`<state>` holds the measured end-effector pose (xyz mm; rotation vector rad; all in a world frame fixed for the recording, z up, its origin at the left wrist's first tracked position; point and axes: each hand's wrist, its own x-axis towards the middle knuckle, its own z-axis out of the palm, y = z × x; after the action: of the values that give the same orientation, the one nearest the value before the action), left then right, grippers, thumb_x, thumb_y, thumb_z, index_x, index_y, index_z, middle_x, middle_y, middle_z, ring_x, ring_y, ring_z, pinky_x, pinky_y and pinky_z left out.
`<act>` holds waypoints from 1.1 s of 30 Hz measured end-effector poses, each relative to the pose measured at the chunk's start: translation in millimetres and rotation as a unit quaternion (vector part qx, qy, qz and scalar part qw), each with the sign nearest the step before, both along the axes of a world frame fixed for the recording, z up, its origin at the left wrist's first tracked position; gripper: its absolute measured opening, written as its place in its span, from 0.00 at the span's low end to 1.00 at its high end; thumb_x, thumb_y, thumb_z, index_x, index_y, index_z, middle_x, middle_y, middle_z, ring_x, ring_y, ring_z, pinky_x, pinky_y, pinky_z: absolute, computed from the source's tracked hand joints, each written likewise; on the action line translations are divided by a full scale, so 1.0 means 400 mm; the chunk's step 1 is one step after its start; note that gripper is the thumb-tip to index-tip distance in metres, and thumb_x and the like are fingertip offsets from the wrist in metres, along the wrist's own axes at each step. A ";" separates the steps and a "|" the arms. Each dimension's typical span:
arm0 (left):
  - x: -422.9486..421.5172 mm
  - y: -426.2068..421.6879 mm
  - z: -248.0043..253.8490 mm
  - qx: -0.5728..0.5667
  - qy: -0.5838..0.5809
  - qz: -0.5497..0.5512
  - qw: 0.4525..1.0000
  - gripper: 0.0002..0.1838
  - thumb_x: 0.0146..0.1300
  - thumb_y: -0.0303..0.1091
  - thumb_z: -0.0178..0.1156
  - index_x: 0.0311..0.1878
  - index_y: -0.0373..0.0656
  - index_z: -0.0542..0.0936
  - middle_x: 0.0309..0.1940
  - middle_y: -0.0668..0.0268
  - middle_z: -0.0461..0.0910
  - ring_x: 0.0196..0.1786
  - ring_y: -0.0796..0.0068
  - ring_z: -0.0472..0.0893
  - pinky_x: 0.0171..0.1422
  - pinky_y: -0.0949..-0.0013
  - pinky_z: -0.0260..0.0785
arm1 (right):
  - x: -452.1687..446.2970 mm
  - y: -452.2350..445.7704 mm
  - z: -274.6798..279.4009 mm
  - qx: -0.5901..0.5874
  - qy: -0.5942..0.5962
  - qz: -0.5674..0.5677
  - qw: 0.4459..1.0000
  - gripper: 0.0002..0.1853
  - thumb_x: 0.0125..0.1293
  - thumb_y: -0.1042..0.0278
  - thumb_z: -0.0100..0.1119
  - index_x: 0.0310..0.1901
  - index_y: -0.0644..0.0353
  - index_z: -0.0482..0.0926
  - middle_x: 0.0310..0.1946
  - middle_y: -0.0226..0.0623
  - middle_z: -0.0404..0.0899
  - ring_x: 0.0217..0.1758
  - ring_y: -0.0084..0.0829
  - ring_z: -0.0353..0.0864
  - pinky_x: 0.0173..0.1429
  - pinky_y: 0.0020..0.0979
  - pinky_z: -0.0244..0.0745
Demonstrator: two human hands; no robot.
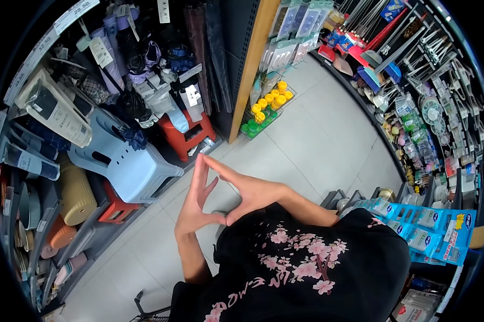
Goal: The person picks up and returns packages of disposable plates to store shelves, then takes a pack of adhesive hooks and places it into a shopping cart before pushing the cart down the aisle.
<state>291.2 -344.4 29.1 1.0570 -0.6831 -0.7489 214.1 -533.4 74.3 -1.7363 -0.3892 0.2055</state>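
Pale grey square floor tiles [327,131] with thin dark joints spread beneath and beyond the right hand [252,190]. Left of the left hand [191,209] stand dark grey shelves [105,236] carrying long white price strips [38,48]. Beyond both hands rises a tall light-brown wood-coloured upright [254,70], edging a dark perforated panel [235,53]. Well right of the right hand runs a crowded dark display rack [388,139], its base bordering the aisle.

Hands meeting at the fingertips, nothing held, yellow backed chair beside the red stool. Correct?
Not quite: the chair beside the red stool is light blue, as the head view shows. The left hand and right hand do meet at the fingertips, holding nothing.
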 end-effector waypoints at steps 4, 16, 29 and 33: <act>0.013 -0.032 0.017 0.027 -0.018 -0.007 0.999 0.87 0.20 0.44 0.89 0.81 0.44 0.36 0.83 0.56 0.34 0.84 0.54 0.37 0.81 0.42 0.44 | 0.003 -0.054 -0.014 -0.008 -0.003 -0.015 1.000 0.75 0.45 0.52 0.84 0.80 0.54 0.29 0.82 0.46 0.28 0.85 0.41 0.35 0.80 0.53 0.47; 0.016 -0.433 0.033 0.034 -0.061 -0.070 0.995 0.81 0.25 0.26 0.85 0.82 0.45 0.40 0.83 0.61 0.32 0.84 0.56 0.37 0.82 0.44 0.45 | -0.051 -0.425 -0.035 0.060 -0.017 -0.045 0.997 0.73 0.47 0.55 0.83 0.79 0.60 0.31 0.81 0.52 0.29 0.85 0.44 0.33 0.82 0.42 0.43; -0.018 -0.935 0.040 0.136 -0.094 -0.049 0.985 0.68 0.41 0.34 0.83 0.81 0.45 0.46 0.82 0.61 0.44 0.83 0.57 0.47 0.80 0.48 0.51 | -0.042 -0.968 -0.130 0.178 0.038 -0.093 0.979 0.62 0.52 0.73 0.77 0.81 0.52 0.39 0.82 0.38 0.38 0.84 0.40 0.42 0.81 0.48 0.48; 0.010 -1.008 0.056 0.186 -0.115 -0.018 0.976 0.62 0.44 0.34 0.82 0.80 0.45 0.52 0.80 0.60 0.51 0.81 0.58 0.53 0.79 0.50 0.55 | 0.040 -1.071 -0.152 0.202 0.056 -0.155 0.965 0.53 0.59 0.76 0.71 0.80 0.54 0.46 0.80 0.38 0.47 0.81 0.38 0.51 0.80 0.46 0.52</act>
<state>295.0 -747.8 51.4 1.4931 -0.7787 -0.8126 230.0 -961.6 13.5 -1.3525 -0.0641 -0.0057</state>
